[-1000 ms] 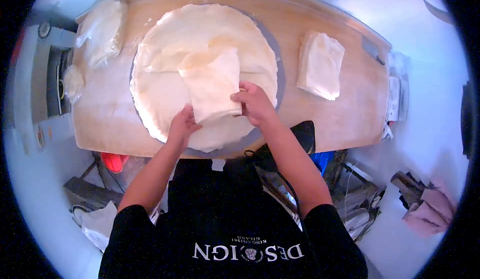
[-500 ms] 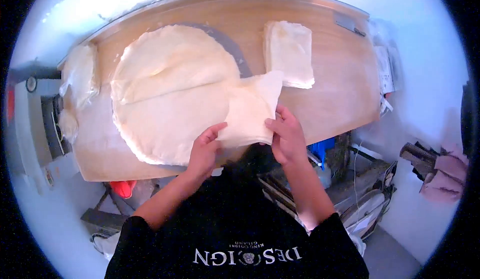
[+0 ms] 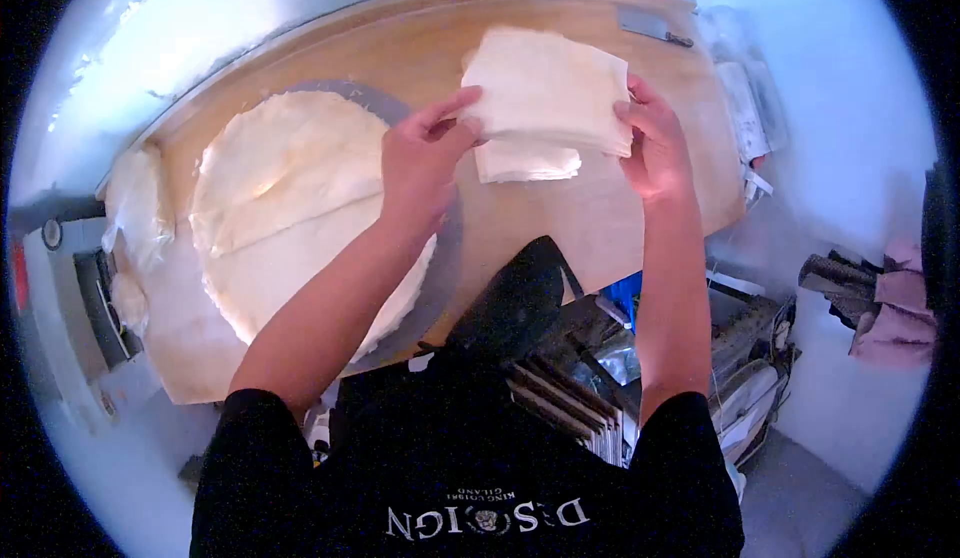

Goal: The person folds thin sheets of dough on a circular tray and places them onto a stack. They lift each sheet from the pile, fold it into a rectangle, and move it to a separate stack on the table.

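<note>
My left hand (image 3: 430, 148) pinches the left edge of a pale, thin folded sheet (image 3: 548, 86). At its right edge, my right hand (image 3: 655, 138) grips the same sheet between thumb and fingers. The sheet is stretched between both hands above a stack of similar folded sheets (image 3: 527, 162), hiding most of it. To the left, large round pale sheets (image 3: 300, 178) lie on a grey round board (image 3: 447, 248), partly behind my left forearm.
A wooden table (image 3: 590, 228) bears everything. A knife (image 3: 655, 30) lies at its back right. Plastic-wrapped pale material (image 3: 140, 203) sits at the left edge. Plastic bags (image 3: 750, 113) hang over the right side. Below the front edge are shelves with stacked items (image 3: 570, 403).
Both hands have moved up and to the right with the folded sheet, off the round board and over the stack. The sheet is now separate from the round sheets.
</note>
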`<state>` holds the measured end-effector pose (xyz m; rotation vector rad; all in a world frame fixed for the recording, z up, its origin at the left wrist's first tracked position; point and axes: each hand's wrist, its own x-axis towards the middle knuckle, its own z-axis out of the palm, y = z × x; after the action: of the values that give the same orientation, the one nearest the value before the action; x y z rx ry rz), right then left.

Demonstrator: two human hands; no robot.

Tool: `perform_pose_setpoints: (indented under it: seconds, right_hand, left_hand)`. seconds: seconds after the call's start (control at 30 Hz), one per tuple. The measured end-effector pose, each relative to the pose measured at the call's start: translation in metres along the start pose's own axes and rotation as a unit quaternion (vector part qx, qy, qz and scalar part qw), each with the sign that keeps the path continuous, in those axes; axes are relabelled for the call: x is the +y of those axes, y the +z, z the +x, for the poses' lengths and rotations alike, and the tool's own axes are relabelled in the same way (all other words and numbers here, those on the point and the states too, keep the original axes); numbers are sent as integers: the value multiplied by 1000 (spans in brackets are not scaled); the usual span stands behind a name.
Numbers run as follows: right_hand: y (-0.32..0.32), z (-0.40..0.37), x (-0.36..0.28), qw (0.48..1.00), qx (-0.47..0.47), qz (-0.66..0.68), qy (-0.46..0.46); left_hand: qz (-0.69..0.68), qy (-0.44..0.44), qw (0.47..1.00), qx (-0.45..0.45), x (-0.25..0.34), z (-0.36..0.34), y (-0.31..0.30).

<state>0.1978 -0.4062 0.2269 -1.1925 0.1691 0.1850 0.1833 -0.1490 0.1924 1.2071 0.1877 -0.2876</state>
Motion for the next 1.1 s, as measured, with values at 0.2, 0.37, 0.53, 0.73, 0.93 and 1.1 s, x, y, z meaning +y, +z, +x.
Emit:
perform_pose_setpoints:
  seconds: [0.2, 0.37, 0.53, 0.73, 0.93, 1.1]
  right_hand:
    - [-104, 38, 113, 955, 132, -257, 71]
    - [-116, 37, 173, 931, 194, -292, 95]
    - [-93, 31, 159, 695, 264, -668, -37]
    - [-17, 83, 145, 604, -50, -727, -325]
    - [-11, 153, 193, 570, -75, -805, -146]
    - [3, 140, 179, 634, 10, -739, -228]
  left_hand:
    - [182, 2, 983, 18, -132, 57, -1]
    - [227, -50, 971, 52, -172, 58, -4]
    - [414, 28, 909, 42, -156, 51, 0]
    - [623, 286, 707, -175, -158, 27, 12]
    - [624, 321, 689, -183, -182, 31, -2]
    - [561, 284, 756, -182, -143, 11, -27]
